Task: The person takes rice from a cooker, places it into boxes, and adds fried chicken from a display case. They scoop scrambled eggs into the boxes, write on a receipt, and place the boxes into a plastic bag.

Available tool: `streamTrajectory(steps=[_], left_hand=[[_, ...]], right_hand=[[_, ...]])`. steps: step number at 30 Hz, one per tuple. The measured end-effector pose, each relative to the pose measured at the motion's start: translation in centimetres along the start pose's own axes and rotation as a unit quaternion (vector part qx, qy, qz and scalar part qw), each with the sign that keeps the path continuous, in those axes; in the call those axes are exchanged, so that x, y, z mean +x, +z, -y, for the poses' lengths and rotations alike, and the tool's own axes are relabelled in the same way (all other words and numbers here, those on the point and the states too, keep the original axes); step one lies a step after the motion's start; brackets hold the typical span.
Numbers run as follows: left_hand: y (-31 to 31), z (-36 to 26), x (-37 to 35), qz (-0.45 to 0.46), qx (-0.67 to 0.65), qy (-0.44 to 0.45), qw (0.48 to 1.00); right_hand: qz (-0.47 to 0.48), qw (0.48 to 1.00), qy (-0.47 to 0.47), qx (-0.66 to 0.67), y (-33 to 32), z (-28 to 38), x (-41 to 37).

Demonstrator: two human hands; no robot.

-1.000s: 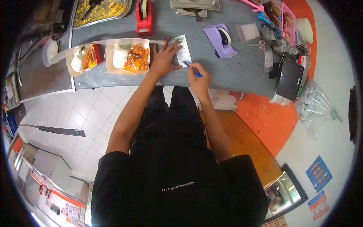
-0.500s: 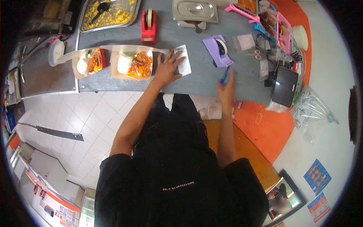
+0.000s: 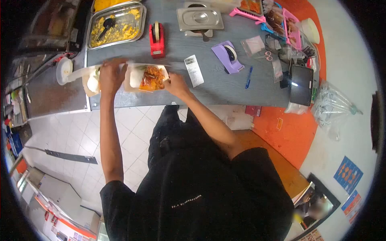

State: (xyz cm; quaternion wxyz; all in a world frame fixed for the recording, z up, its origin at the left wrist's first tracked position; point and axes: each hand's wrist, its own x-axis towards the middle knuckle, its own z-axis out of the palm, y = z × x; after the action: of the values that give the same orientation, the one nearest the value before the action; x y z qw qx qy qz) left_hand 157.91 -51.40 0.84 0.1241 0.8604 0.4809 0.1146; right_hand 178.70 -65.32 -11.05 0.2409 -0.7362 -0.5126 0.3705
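My right hand (image 3: 176,85) is closed at the right edge of a paper food box (image 3: 127,84), its fingers curled on the rim. White rice and orange-red saucy food fill that box, with a clear sachet on top. My left hand (image 3: 111,76) is smeared by motion, above the left side of this box, and covers much of a second food box (image 3: 85,87) with rice. To the right of my right hand a printed receipt (image 3: 194,70) lies flat. A blue pen (image 3: 249,77) rests on the counter farther right.
A red tape dispenser (image 3: 157,46) and a tray of yellow food (image 3: 138,34) with a black spoon stand behind. Farther right are a lidded steel pan (image 3: 200,19), a purple tape dispenser (image 3: 220,52), scissors (image 3: 268,55) and a dark tablet (image 3: 301,86). A white lid (image 3: 63,70) lies left.
My left hand has left the receipt and moved left over the boxes. My right hand has let go of the pen and crossed left to the box's right edge.
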Motion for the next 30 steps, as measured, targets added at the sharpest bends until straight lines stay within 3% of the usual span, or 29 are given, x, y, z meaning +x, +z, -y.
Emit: streamTrajectory(steps=[2,3,5,6,7,9,10,11,12,13,15,16,21,23,25,26,27,28,29,30], left_hand=[[0.2,0.1,-1.9,0.07,-0.145,-0.002,0.987],[0.0,-0.7,-3.1,0.091,-0.153,0.027,0.984],[0.7,-2.3,-5.5,0.119,-0.164,0.065,0.977],[1.4,-2.4,-6.5,0.138,-0.195,0.075,0.968],[2.5,-2.1,-7.3,0.166,-0.121,0.088,0.975],[4.3,-1.9,-8.0,0.12,-0.098,0.085,0.984],[4.9,-1.8,-7.9,0.12,-0.095,0.081,0.985],[5.6,-1.5,-7.3,0.092,-0.073,0.105,0.987],[6.0,-1.4,-6.8,0.067,-0.051,0.131,0.988],[5.9,-1.4,-6.3,0.068,-0.05,0.13,0.988],[5.3,-1.3,-5.0,0.119,-0.08,0.112,0.983],[4.7,-1.2,-4.7,0.115,-0.059,0.132,0.983],[2.1,0.0,-2.1,0.127,-0.146,0.181,0.964],[0.6,-1.1,-1.2,0.255,-0.073,0.028,0.964],[1.1,-1.1,-1.7,0.227,-0.077,0.018,0.971],[2.6,-0.6,-2.7,0.129,-0.124,0.068,0.982],[3.9,-0.2,-3.6,0.028,-0.169,0.118,0.978],[4.6,-0.2,-5.0,0.024,-0.109,0.145,0.983],[5.4,-0.7,-6.9,0.047,-0.102,0.088,0.99],[8.5,-0.1,-9.1,0.006,-0.116,0.03,0.993]], right_hand=[[-0.022,1.0,0.004,0.013,-2.0,0.0,-0.7],[-0.022,1.0,0.005,0.013,-2.4,-1.1,-0.7],[-0.003,0.992,-0.115,0.058,-3.1,-4.0,-0.6],[0.0,0.994,-0.091,0.059,-4.7,-4.6,-1.1],[0.004,0.996,-0.07,0.06,-6.5,-4.7,-1.2],[-0.115,0.98,0.104,0.125,-10.2,-1.1,-1.7],[-0.111,0.98,0.102,0.127,-10.5,0.6,-1.4],[-0.104,0.99,-0.085,0.051,-10.3,2.2,-1.1],[-0.093,0.959,-0.266,-0.026,-9.8,3.2,-1.0],[-0.093,0.959,-0.266,-0.024,-8.6,3.6,-0.9],[0.04,0.905,-0.318,-0.278,-6.7,4.8,-0.3],[0.086,0.912,-0.282,-0.285,-6.7,5.5,0.2],[0.13,0.92,-0.329,-0.169,-8.4,5.6,2.8],[0.284,0.922,-0.093,-0.246,-11.1,10.1,3.2],[0.24,0.93,-0.079,-0.267,-10.1,8.7,3.3],[0.103,0.93,-0.244,-0.255,-8.3,5.4,3.2],[-0.039,0.887,-0.397,-0.231,-7.2,3.3,3.3],[-0.042,0.887,-0.397,-0.232,-6.8,3.2,2.1],[-0.108,0.913,-0.336,-0.204,-6.4,3.4,-0.4],[-0.175,0.93,-0.271,-0.174,-6.0,3.5,-2.0]])
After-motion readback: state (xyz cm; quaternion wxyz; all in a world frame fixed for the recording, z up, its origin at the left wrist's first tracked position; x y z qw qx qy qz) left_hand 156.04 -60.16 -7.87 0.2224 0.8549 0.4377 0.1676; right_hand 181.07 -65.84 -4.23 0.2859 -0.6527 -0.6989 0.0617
